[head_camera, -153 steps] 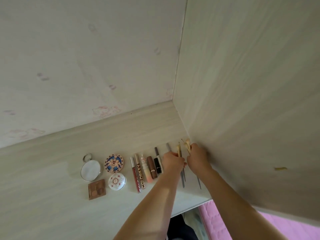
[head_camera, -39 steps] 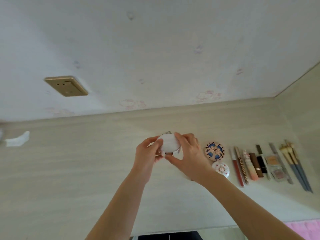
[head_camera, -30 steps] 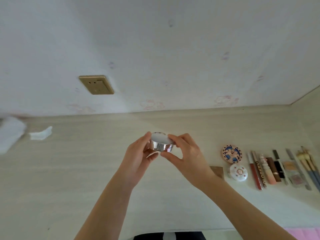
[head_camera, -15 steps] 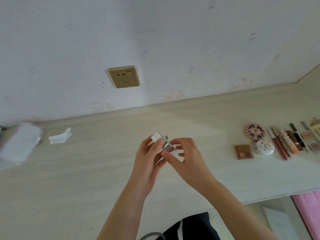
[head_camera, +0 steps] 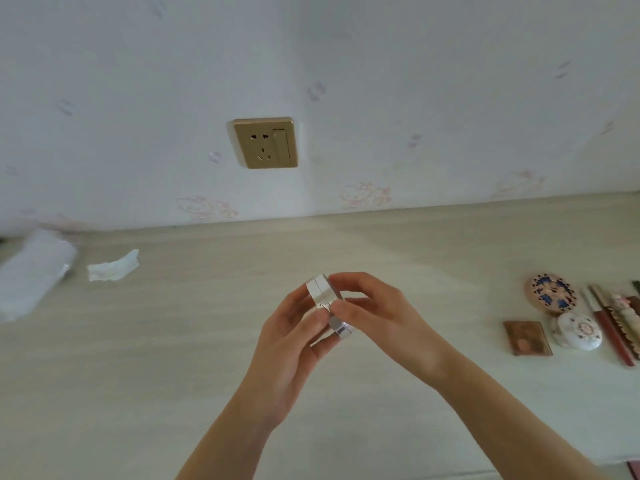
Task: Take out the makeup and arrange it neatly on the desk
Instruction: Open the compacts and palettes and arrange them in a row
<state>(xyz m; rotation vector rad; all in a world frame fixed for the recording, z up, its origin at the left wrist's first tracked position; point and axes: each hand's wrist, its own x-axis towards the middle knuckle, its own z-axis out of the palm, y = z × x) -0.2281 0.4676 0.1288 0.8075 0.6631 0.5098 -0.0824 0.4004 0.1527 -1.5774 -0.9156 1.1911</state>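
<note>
Hands [head_camera: 341, 325], two, around one compact [head_camera: 322, 293]

White and silver round compact [head_camera: 323, 299]: held edge-on above the worktop [head_camera: 173, 341], gripped between left hand [head_camera: 291, 344] and right hand [head_camera: 377, 317], seam visible around its rim. Round patterned compact, blue and tan [head_camera: 553, 293], white floral compact [head_camera: 579, 331] and brown square eyeshadow palette [head_camera: 526, 338]: flat on the worktop at far right, close together. Red lip-gloss tubes [head_camera: 611, 329]: laid side by side just right of these, partly cut by the frame edge.
</note>
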